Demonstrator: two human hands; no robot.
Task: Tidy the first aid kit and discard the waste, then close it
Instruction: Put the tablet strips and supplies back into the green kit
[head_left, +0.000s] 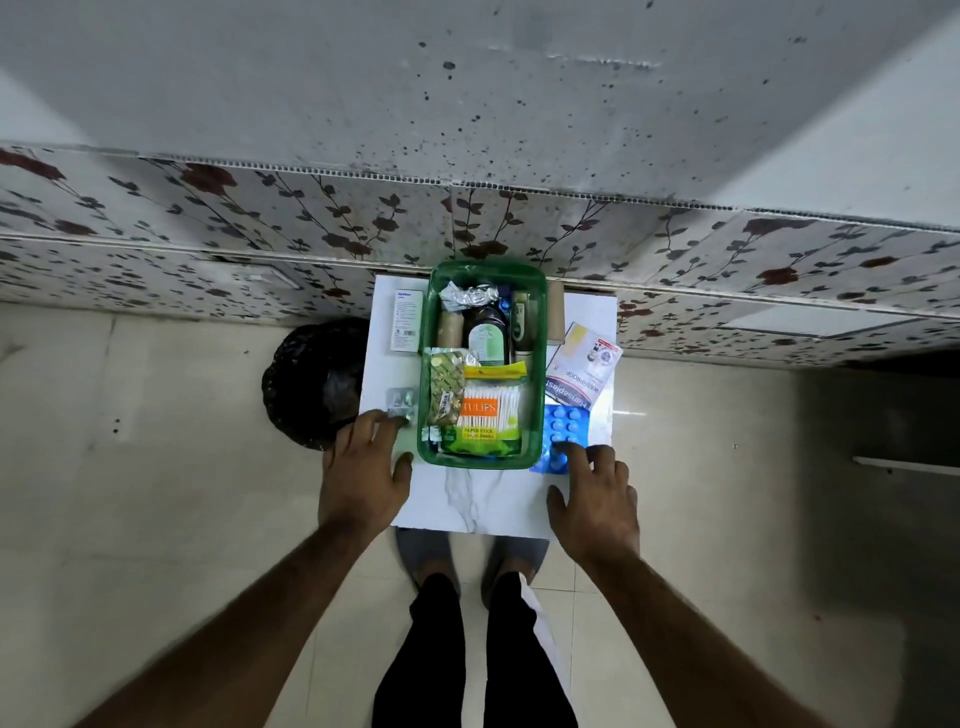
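A green plastic kit box stands open on a small white table, packed with a cotton-bud pack, a dark bottle, a tablet strip and a foil strip. My left hand is spread to the left of the box, its fingertips touching a small silver blister strip. My right hand is spread to the right, fingertips on a blue blister pack. Neither hand grips anything.
A white medicine carton lies left of the box. A plaster packet and a cardboard roll lie to its right. A black bin stands on the floor at the table's left. A floral wall panel runs behind.
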